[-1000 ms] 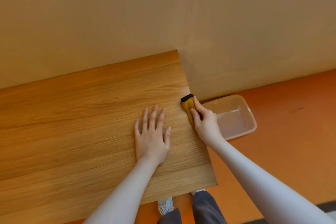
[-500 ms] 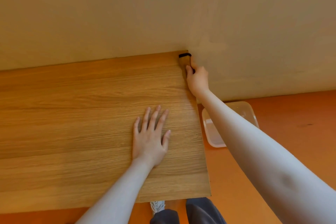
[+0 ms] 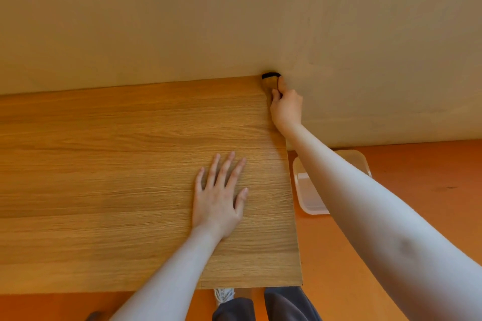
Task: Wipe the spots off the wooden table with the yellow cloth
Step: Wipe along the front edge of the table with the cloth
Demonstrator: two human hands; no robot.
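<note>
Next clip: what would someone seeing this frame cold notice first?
First, the long right arm stretched to the far right corner of the wooden table, where the right hand grips the yellow cloth against the beige wall. Next, the left hand lying flat with spread fingers on the tabletop nearer the person. Off the table's right edge, a clear plastic container sits on the orange floor, partly hidden by the right forearm.

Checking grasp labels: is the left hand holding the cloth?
No, the left hand lies flat on the wooden table; the right hand grips the yellow cloth.
</note>
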